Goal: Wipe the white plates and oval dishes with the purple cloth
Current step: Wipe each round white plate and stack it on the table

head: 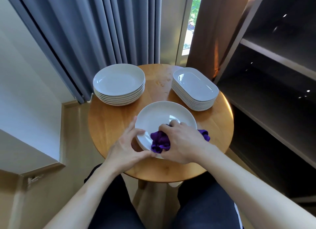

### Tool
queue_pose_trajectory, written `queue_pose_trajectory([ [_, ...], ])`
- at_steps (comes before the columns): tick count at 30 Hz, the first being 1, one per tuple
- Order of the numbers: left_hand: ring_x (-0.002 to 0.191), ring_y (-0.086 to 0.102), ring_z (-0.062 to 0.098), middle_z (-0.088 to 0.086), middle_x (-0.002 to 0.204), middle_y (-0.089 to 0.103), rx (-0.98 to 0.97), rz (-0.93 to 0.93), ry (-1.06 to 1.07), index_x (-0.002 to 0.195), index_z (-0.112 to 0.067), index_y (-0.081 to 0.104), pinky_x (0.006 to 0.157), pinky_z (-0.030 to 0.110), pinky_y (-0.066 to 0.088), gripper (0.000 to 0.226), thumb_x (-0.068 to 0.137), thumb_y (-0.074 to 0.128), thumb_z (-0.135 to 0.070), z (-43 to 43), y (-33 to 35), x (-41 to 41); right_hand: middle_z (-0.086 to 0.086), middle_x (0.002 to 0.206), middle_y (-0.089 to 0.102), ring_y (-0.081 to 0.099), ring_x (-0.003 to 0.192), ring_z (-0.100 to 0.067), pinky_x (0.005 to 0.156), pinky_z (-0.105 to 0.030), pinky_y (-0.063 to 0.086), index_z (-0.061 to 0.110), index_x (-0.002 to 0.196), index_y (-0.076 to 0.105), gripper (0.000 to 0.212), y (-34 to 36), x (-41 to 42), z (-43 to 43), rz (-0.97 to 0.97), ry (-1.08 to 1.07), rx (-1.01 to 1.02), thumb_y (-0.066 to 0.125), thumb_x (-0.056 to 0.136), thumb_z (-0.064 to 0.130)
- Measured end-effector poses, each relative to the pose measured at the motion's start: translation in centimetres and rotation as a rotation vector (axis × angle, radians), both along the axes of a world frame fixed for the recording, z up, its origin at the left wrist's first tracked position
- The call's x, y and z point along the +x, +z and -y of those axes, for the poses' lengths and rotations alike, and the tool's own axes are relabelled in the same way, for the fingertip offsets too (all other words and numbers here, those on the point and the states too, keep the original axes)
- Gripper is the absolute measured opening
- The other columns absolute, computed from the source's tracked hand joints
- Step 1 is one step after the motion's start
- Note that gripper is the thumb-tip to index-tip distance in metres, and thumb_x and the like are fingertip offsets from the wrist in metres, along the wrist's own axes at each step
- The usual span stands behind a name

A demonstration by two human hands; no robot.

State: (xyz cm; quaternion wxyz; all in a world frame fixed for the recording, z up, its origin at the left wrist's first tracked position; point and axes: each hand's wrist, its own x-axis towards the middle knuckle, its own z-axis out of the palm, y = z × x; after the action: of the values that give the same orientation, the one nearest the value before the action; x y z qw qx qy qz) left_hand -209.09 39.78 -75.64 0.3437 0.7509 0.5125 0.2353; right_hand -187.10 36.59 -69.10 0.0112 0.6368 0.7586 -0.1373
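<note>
Head view: right hand (181, 139) clenched round the bunched cloth (160, 141), pressing it into the plate (164, 115) at the table's (111, 126) six o'clock. Left hand (126, 146) pinches the near rim, thumb on top. Danger here: the plate sits close to the edge, so a hard sweep could skid or tip it lapward. A second plate may lie beneath, hard to tell. Plate stack (118, 81) at ten o'clock, oval dishes (195, 85) at two, both near the table edge. Elbows beware.

Plate stack (119, 84) left, oval dishes (195, 88) right, plate (164, 121) before them
</note>
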Motion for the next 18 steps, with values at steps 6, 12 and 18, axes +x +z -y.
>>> queue_pose_trajectory([
  [6, 0.146, 0.028, -0.005, -0.048, 0.158, 0.002, -0.014, -0.009, -0.006, 0.121, -0.050, 0.054, 0.107, 0.040, 0.045, 0.081, 0.051, 0.078, -0.081, 0.3, -0.4, -0.1, -0.004, 0.131, 0.047, 0.047, 0.117, -0.031, 0.085, -0.042, 0.036, 0.028, 0.137, 0.042, 0.060, -0.7, 2.3, -3.6, 0.170, -0.165, 0.134, 0.062, 0.086, 0.053],
  [12, 0.133, 0.032, -0.011, -0.049, 0.157, -0.002, 0.021, -0.087, -0.006, 0.121, -0.053, 0.051, 0.095, 0.034, 0.047, 0.080, 0.052, 0.071, -0.089, 0.6, 0.5, 0.3, -0.016, 0.132, 0.044, 0.050, 0.108, -0.039, 0.078, -0.045, 0.030, 0.017, 0.136, 0.037, 0.059, -1.9, 0.5, -3.3, 0.286, -0.257, 0.190, 0.059, 0.090, 0.047],
  [18, 0.133, 0.050, 0.005, -0.043, 0.161, -0.003, 0.089, -0.121, 0.000, 0.124, -0.050, 0.048, 0.096, 0.038, 0.053, 0.077, 0.060, 0.066, -0.088, 1.5, 0.2, 0.2, -0.007, 0.118, 0.044, 0.046, 0.090, -0.031, 0.076, -0.041, 0.033, 0.025, 0.114, 0.039, 0.042, -0.8, -2.0, 0.2, 0.115, -0.263, 0.058, 0.054, 0.086, 0.052],
])
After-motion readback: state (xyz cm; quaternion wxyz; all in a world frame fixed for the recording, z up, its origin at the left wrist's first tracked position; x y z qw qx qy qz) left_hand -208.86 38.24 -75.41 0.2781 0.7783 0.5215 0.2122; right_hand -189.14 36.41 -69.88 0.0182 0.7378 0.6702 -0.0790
